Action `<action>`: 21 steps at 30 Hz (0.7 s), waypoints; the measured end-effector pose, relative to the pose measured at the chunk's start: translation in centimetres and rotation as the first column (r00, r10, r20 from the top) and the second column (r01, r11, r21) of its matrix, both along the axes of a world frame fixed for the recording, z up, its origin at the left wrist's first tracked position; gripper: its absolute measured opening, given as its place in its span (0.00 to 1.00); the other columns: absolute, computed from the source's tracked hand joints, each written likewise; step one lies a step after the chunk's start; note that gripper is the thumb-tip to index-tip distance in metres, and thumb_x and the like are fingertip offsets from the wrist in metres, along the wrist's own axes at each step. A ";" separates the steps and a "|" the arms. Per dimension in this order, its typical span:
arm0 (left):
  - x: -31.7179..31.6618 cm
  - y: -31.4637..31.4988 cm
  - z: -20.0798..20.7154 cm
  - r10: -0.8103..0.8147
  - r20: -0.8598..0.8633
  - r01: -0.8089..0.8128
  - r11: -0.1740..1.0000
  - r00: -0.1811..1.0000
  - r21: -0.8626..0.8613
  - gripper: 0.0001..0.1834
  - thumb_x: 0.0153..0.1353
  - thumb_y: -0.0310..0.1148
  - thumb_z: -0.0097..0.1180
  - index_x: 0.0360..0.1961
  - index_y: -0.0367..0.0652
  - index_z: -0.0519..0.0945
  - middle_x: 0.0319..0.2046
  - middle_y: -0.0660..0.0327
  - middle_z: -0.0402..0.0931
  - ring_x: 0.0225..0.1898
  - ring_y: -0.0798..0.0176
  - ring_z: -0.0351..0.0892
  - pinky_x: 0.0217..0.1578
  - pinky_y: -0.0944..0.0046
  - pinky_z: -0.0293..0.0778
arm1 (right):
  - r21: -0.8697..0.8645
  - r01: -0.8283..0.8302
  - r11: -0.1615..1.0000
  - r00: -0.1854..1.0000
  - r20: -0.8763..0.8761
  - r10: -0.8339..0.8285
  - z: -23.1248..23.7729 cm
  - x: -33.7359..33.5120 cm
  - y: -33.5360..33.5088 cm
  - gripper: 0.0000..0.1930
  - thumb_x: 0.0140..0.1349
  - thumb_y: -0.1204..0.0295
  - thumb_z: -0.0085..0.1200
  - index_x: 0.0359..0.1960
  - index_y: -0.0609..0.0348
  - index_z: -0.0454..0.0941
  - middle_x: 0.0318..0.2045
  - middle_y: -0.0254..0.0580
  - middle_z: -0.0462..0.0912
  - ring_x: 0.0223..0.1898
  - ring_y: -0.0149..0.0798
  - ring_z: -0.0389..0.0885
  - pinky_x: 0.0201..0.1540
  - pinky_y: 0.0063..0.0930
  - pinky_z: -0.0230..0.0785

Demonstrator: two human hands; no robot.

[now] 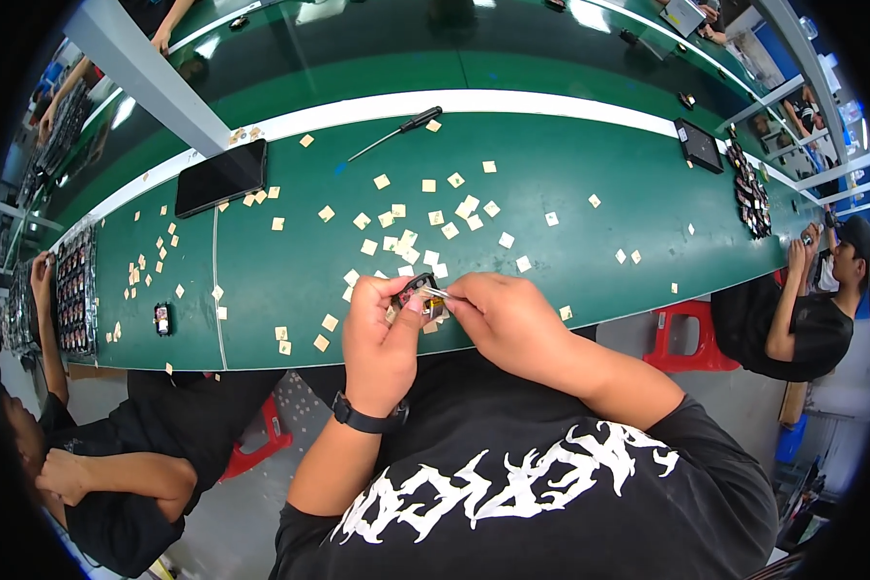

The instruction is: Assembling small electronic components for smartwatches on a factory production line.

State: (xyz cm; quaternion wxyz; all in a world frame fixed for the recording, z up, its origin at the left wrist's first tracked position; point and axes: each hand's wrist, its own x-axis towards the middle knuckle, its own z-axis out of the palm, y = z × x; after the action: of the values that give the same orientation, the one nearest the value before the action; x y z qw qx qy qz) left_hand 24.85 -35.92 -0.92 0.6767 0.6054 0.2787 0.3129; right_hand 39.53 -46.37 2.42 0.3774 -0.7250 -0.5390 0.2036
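Note:
Just beyond the near edge of the green table, my left hand is closed around a small black-framed device with parts showing inside it. My right hand pinches a thin metal tool, which looks like tweezers, its tip at the device. My fingers hide much of the device's inside and the tip of the tool. Many small pale square pieces lie scattered beyond my hands, several of them close to my left fingers.
A screwdriver lies toward the far edge, with a black phone-like slab left of it. Another small device rests at the left. Trays of devices stand far left; black parts are piled right. Co-workers sit on both sides.

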 end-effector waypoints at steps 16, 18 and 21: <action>-0.2 0.8 0.6 0.002 0.127 0.041 0.940 0.992 -0.339 0.09 0.69 0.18 0.51 0.47 0.37 0.66 0.47 0.47 0.78 0.45 0.57 0.85 0.47 0.57 0.87 | 0.290 -0.153 0.945 0.987 0.086 0.134 -1.2 1.0 0.6 0.14 0.60 0.76 0.65 0.48 0.58 0.83 0.33 0.38 0.83 0.30 0.38 0.83 0.32 0.31 0.75; 0.1 0.5 0.7 0.006 0.188 0.058 0.942 0.982 -0.330 0.09 0.69 0.17 0.51 0.47 0.36 0.67 0.46 0.48 0.78 0.46 0.59 0.84 0.46 0.57 0.87 | 0.315 -0.124 0.941 0.992 0.069 0.107 -0.4 0.8 0.8 0.12 0.62 0.76 0.64 0.47 0.60 0.83 0.31 0.38 0.83 0.29 0.36 0.83 0.31 0.30 0.74; 0.0 0.2 0.5 0.038 0.175 0.016 0.956 0.984 -0.295 0.09 0.68 0.16 0.51 0.46 0.34 0.67 0.46 0.48 0.78 0.47 0.61 0.84 0.47 0.59 0.86 | -0.019 0.015 1.000 0.944 -0.328 -0.020 1.0 0.1 0.9 0.07 0.65 0.76 0.61 0.43 0.64 0.83 0.28 0.39 0.85 0.27 0.31 0.84 0.29 0.29 0.74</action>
State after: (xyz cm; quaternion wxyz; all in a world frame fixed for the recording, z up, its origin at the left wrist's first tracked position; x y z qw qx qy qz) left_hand 24.87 -35.73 -0.38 0.7799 0.4657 0.2636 0.3246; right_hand 39.67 -45.43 3.46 0.4579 -0.6887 -0.4604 0.3225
